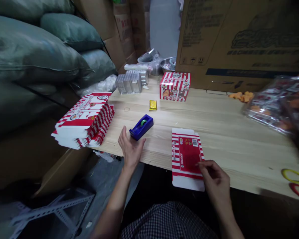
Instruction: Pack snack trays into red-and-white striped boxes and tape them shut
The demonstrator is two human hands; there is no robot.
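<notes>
My left hand is open, thumb and fingers apart, at the near end of a blue tape dispenser with a green-cored roll. Beside my right hand, a flattened red-and-white striped carton lies face up, its white bottom flap over the table's front edge. My right thumb and forefinger are pinched together at the carton's right edge; what is between them, if anything, is too small to tell. Beyond the dispenser rests a small yellow packet.
A stack of flat striped cartons sits at the table's left. Towards the back stand an assembled striped box and clear plastic containers. Bagged goods and yellow-and-red loops are on the right. A large brown box borders the back.
</notes>
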